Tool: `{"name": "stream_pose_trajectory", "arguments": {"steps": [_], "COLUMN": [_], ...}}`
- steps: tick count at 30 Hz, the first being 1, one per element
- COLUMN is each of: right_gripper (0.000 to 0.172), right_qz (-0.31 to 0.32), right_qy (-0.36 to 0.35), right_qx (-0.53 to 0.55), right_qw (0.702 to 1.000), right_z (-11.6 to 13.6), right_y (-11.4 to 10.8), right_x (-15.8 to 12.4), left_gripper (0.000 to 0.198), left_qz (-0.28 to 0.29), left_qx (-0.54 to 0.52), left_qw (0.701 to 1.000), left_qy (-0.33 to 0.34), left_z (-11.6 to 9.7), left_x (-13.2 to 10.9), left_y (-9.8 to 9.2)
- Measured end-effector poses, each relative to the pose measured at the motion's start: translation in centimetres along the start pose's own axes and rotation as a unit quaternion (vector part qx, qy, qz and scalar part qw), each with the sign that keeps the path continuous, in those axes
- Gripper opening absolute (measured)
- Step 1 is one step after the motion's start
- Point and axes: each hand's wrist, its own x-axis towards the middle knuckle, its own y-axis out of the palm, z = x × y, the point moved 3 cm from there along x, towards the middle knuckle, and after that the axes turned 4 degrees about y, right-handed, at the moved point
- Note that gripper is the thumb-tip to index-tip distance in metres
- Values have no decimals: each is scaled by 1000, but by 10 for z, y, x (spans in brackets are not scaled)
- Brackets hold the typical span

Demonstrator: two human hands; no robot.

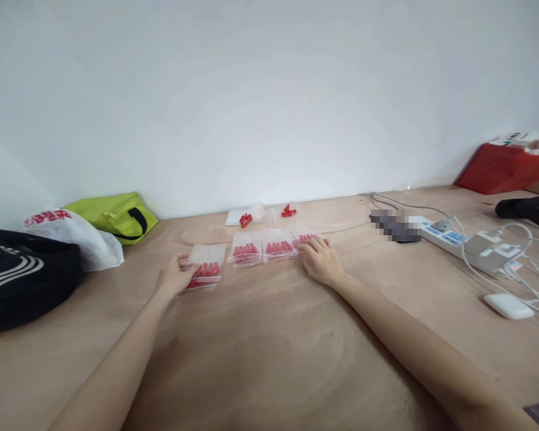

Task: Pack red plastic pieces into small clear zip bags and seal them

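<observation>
Left hand (176, 274) on left edge of leftmost bag of red parts (209, 267), left of centre; fingers curled, actual grip unclear. Right hand (320, 258) open, flat on rightmost bag (303, 237). With two middle bags (247, 248), row on worktop (269, 341) looks filled. Two sparse bags (245, 216) behind row, by wall, seemingly unfinished.

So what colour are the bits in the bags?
Red, in clear bags, best seen in the head view.
</observation>
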Motion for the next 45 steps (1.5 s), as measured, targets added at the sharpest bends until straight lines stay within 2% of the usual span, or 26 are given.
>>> {"name": "stream_pose_trajectory", "arguments": {"steps": [3, 5, 6, 8, 11, 18, 24, 28, 32, 34, 36, 40, 42, 45], "right_gripper": [36, 32, 28, 18, 15, 18, 18, 17, 17, 19, 21, 23, 23, 23], "right_qz": [8, 10, 10, 11, 11, -6, 19, 39, 78, 85, 89, 106, 109, 98], "right_qy": [39, 57, 60, 59, 52, 21, -25, -53, -121, -164, -207, -273, -291, -280], "right_qx": [-20, -34, -38, -42, -38, -4, 60, 104, 122, 112, 106, 105, 109, 120], "right_qw": [999, 998, 997, 997, 998, 1000, 998, 992, 982, 976, 969, 950, 944, 947], "right_z": [-16, -27, -31, -39, -45, -45, -34, -22, 1, 15, 27, 43, 48, 52], "right_y": [1, 1, 1, 2, 2, -6, -24, -40, -49, -50, -50, -47, -45, -36], "right_x": [-1, -1, -1, 0, 1, -6, -26, -38, -45, -47, -48, -47, -45, -37], "left_gripper": [36, 29, 25, 20, 16, 18, 29, 38, 37, 33, 31, 32, 31, 27], "left_qz": [-75, -129, -133, -99, -45, 72, 136, 151, 140, 125, 115, 141, 151, 146], "left_qx": [80, 99, 96, 90, 78, 23, 54, 45, 17, -13, -51, -105, -125, -134], "left_qw": [987, 957, 937, 893, 856, 852, 851, 855, 865, 865, 852, 797, 772, 765], "left_qy": [120, 242, 310, 431, 510, 518, 505, 494, 482, 486, 508, 578, 605, 613], "left_z": [-11, -27, -37, -56, -78, -109, -118, -121, -125, -126, -124, -111, -105, -101], "left_x": [-8, -22, -32, -52, -76, -99, -98, -85, -73, -73, -79, -105, -117, -126], "left_y": [-1, 3, 8, 22, 44, 81, 109, 126, 136, 133, 123, 90, 76, 69]}}
